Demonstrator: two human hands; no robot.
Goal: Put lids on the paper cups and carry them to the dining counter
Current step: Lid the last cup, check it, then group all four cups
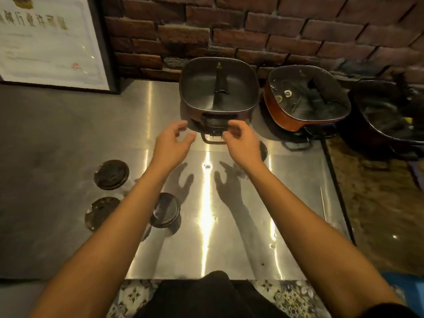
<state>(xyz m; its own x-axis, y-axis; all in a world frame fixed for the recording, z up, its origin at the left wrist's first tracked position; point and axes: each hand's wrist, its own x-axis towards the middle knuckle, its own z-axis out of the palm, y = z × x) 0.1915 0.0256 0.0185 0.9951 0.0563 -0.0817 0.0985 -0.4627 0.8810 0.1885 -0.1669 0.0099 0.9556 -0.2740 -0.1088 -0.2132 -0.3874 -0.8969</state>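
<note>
A shiny stainless-steel counter (229, 226) is seen, streaked with light. Three dark-lidded paper cups are set near its left edge: one (111, 174) farthest back, one (101, 213) nearest the left edge, one (165, 211) towards the middle. Along the back edge, by the brick wall, a square divided dark metal pot (218, 88) is placed, and a red-brown pot with a glass lid (307, 97) is tilted beside it at the back right corner.

Both bare forearms stretched forward and converging, bare left hand (172, 139) and bare right hand (242, 139) hovering side by side with a small gap between, palms turned inward, fingers loosely curled and spread, thumbs pointing toward each other, nothing gripped in either.
</note>
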